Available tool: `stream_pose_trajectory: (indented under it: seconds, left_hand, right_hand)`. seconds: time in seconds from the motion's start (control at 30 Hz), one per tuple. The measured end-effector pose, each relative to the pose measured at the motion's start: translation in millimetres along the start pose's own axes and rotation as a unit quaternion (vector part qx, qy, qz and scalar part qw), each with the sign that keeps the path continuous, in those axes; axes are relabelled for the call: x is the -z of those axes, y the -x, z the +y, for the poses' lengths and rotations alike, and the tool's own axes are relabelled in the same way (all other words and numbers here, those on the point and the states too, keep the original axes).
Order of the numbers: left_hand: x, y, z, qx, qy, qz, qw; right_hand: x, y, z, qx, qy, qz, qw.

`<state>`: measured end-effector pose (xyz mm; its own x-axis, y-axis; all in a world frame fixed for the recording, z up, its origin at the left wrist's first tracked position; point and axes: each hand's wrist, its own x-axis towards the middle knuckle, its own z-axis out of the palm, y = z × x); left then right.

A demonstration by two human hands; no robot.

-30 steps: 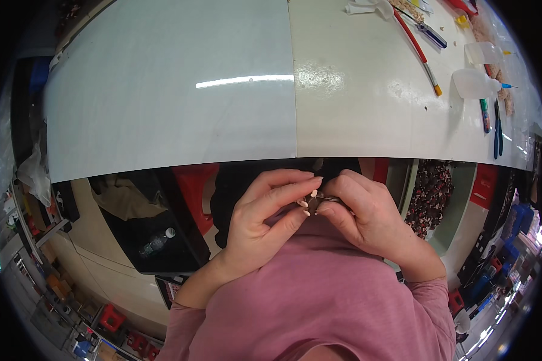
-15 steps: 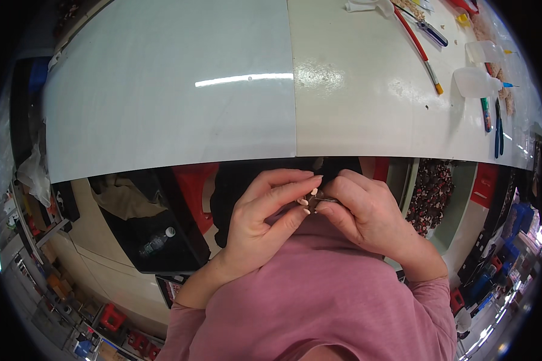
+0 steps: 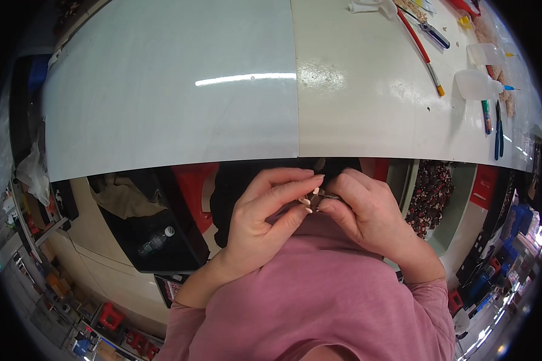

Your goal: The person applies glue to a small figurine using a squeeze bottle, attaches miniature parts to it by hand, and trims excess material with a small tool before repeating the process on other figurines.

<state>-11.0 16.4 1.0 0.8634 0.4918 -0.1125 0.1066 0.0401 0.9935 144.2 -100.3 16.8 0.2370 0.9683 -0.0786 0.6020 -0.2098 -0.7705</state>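
The desk point(image 3: 223, 108) fills the upper view, pale grey on its left half and white on its right, its near edge curving across just above my hands. Below it, my pink top point(image 3: 319, 289) takes up the lower middle. To my left, under the desk, a black bin point(image 3: 144, 222) holds a clear bottle point(image 3: 153, 240), with a red stool point(image 3: 190, 186) beside it. On the far right of the desk lie a long red-handled tool point(image 3: 420, 48), a white squeeze bottle point(image 3: 479, 84), and pens point(image 3: 494, 120) near the rim.

My left hand point(image 3: 259, 222) and right hand point(image 3: 367, 210) meet close to my chest, just below the desk edge, fingertips touching. Between them sits a small dark piece point(image 3: 322, 194), pinched at the point where thumbs and forefingers come together. My left grip is narrow, the fingers curled over with thumb pressed up under the piece; my right grip is likewise narrow, closed on its other end. What the piece is I cannot tell, since it is tiny and mostly covered by my fingertips.
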Motion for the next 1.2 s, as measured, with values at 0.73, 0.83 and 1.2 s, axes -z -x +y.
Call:
stream_pose_trajectory:
  seconds: [0.73, 0.83, 1.2]
  left_hand:
    - [0, 2, -5, 0.008, 0.043, -0.017, 0.999]
    - [-4, 3, -3, 0.058, 0.155, -0.018, 0.986]
    - [-5, 2, -6, 0.043, 0.139, -0.07, 0.987]
  right_hand:
    - [-1, -2, 2, 0.006, -0.032, 0.012, 0.999]
    - [4, -1, 4, -0.002, -0.038, -0.004, 0.999]
    - [22, -3, 7, 0.011, -0.008, -0.057, 0.998]
